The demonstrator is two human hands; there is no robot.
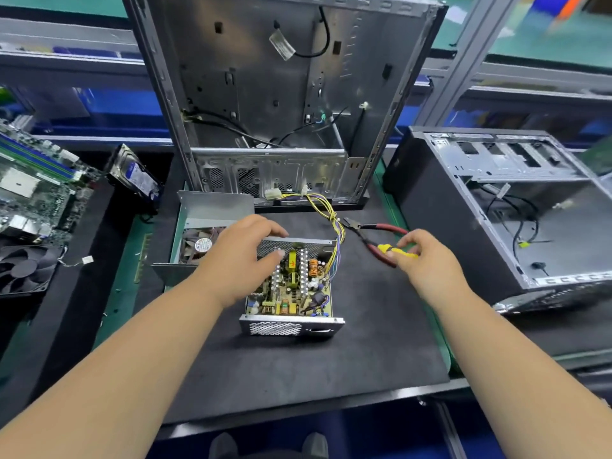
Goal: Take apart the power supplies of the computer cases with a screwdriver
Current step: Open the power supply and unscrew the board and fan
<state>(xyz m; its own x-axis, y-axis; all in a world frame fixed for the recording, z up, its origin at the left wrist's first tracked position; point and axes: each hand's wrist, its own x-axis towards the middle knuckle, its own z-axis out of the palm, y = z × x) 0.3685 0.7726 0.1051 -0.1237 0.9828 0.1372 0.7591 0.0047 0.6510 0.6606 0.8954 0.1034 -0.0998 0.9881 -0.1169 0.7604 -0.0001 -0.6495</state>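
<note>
The right hand point(427, 260) pinches a yellow-handled screwdriver point(397, 251) between thumb and curled fingers; the tool lies across the red-handled pliers point(377, 240) resting on the black mat point(331, 369) just under those fingers. The left hand point(238, 260) lies with relaxed, spread fingers over the far left corner of the open power supply point(291, 286), its fingertips touching the mesh wall and the heat sinks.

The step in hand looks like bringing the driver to the board screws. To do it well, the left hand should press the housing flat against the mat so it cannot slide, keeping its fingers off the capacitors and coils. The right hand should shift to a full grip on the handle, seat the tip squarely and push straight down before turning, clear of the yellow wire bundle point(331, 220) that trails away beyond the fingers.

Counted outward: one opened supply; one removed cover with its fan point(202, 243) left of the left hand; one screwdriver; one pair of pliers; two computer cases, one upright case point(281, 94) beyond both hands and one case lying on its side point(513, 210) right of the right hand. Far left sit one motherboard point(36, 190), one hard drive point(135, 177) and one loose fan point(20, 270).
</note>
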